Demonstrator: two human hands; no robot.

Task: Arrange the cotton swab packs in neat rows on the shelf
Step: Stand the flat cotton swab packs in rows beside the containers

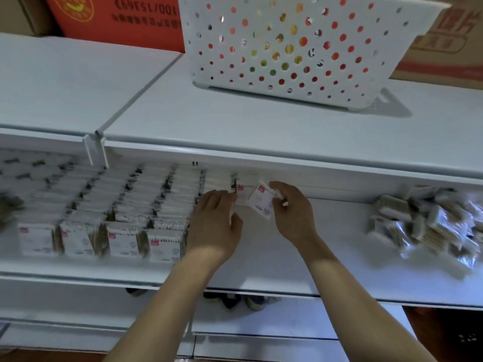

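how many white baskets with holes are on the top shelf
1: the white basket stands on the top shelf, toward the back right, in front of the cardboard boxes. None other shows, though the frame cuts the shelf off.

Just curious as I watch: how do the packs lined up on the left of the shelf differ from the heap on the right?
The white cotton swab packs in rows stand upright, face forward, in straight lines. The loose pile of clear-wrapped swab packs lies jumbled, tilted every way. The rows reach to the back of the white shelf; the pile sits apart near the right end. Both rest on the same shelf.
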